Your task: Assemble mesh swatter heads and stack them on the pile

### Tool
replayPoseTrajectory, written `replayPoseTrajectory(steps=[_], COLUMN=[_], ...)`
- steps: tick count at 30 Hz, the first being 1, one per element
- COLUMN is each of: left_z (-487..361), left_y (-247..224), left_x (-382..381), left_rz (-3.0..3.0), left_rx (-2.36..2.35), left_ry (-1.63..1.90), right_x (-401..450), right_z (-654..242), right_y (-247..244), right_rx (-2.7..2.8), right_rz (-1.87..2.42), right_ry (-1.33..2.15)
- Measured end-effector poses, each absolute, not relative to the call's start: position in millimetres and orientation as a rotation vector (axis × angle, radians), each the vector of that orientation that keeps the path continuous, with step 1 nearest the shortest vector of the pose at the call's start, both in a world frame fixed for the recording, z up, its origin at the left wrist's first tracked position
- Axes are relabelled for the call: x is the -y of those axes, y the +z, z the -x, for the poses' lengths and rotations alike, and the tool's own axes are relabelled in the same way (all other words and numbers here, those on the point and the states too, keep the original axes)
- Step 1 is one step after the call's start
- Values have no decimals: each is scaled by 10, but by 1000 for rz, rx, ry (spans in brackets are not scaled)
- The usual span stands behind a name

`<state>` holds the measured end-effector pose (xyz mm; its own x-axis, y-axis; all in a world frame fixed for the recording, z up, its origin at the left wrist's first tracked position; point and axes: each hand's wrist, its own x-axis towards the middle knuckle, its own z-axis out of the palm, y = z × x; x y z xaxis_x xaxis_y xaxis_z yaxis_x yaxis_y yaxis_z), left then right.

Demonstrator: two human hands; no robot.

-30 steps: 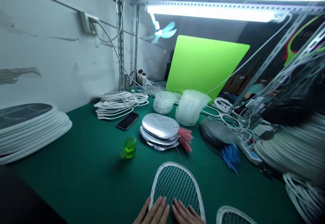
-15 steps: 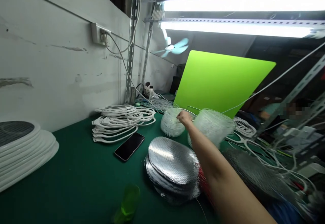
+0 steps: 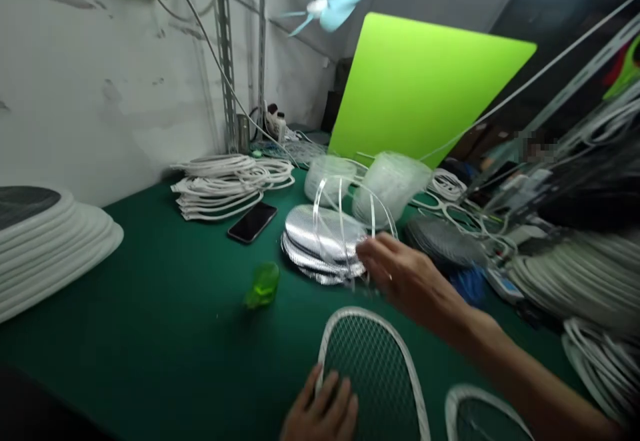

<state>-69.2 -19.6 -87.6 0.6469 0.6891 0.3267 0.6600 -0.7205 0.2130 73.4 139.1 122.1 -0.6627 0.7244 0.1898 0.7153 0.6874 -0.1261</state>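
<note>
My right hand (image 3: 387, 264) is closed around several thin, clear plastic strips (image 3: 341, 204), which arch up and to the left in loops. The strips pass in front of a stack of silvery oval mesh sheets (image 3: 313, 231). At the bottom, my left hand (image 3: 323, 411) lies with its fingers apart on an oval mesh panel (image 3: 373, 368) with a white rim, near the rim's left side. Part of a second white-rimmed panel (image 3: 493, 411) shows to its right. Two rolls of clear strip, a left roll (image 3: 327, 178) and a right roll (image 3: 387, 184), stand behind the silvery stack.
A phone (image 3: 253, 222), a green translucent object (image 3: 263, 284) and stacked white frames (image 3: 225, 184) lie on the green table (image 3: 165, 294). Piled white-rimmed panels (image 3: 55, 248) stand left. A bright green board (image 3: 425, 88) leans behind. More rims (image 3: 575, 281) pile up right; a person is blurred there.
My right hand has drawn back from the rolls toward me, now with clear strips in it. My left hand and the white-rimmed panel have come into view as my head tilted down.
</note>
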Motion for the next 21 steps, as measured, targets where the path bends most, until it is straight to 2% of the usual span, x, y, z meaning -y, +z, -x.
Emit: replayPoseTrajectory(steps=[3, 6, 9, 15, 21], left_z=[779, 962, 1032, 612, 333], left_y=[-487, -83, 173, 42, -168], left_x=[315, 250, 2, -769, -1100], left_rz=[-2437, -1940, -1693, -1990, -1989], left_rx=[-1230, -1406, -1581, -1585, -1579], left_ry=[850, 1147, 1053, 718, 650], right_x=[-351, 308, 594, 632, 534], right_z=[-1142, -1398, -1464, -1413, -1494], right_y=[801, 367, 54, -113, -144], right_rx=[2678, 2639, 2648, 2644, 2621], right_rz=[1174, 1280, 1295, 1271, 1274], right_ry=[207, 241, 154, 129, 207])
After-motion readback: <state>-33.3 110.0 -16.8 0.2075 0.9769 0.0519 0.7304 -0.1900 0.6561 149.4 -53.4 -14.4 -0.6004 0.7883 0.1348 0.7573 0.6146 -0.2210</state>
